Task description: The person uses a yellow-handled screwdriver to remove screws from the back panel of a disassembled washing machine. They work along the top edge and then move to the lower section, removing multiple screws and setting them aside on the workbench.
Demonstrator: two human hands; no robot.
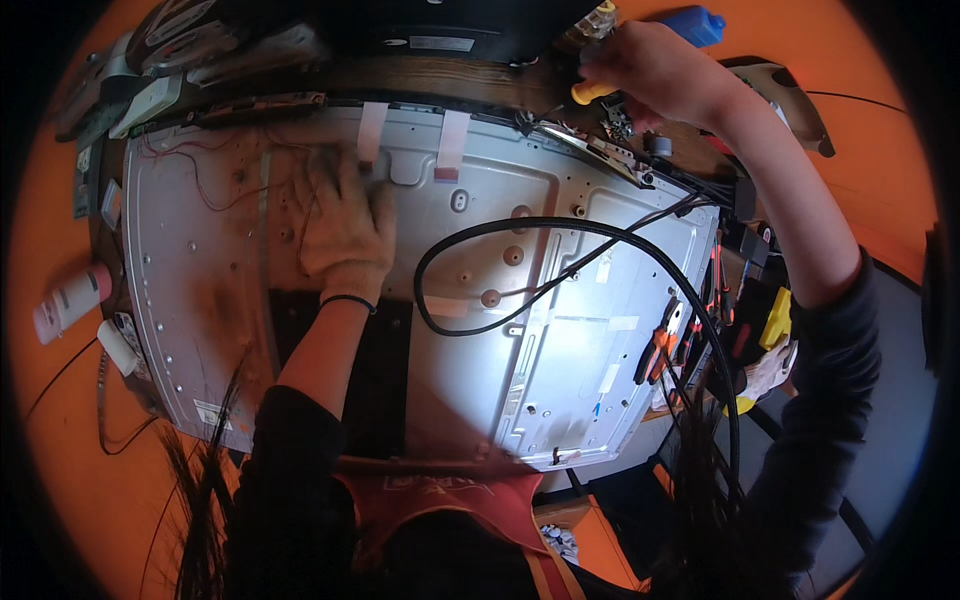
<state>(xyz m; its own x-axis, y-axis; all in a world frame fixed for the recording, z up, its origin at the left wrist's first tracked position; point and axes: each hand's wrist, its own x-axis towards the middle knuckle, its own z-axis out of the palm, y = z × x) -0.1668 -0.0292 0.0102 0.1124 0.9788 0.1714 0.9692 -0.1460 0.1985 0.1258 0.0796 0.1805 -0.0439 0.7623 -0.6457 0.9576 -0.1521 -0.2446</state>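
Observation:
My left hand (345, 225) lies palm down on a large silvery metal panel (480, 375), which looks like the back of a flat screen. Its fingers are spread, pointing away from me, beside thin red wires (200, 180). At the far right, my right hand (660, 75) is raised over the clutter past the panel's edge. Its fingers curl round a yellow-handled tool (592, 92), whose other end I cannot make out. A black cable (480, 228) loops across the panel between my arms. Two pale tape strips (453, 145) hang over the panel's far edge.
Pliers with orange-and-black handles (655, 355) lie at the panel's right edge. A yellow tool (777, 318) and a whitish glove (770, 370) are farther right. A blue object (695, 25) sits behind my right hand. A white-and-pink bottle (72, 302) is at the left.

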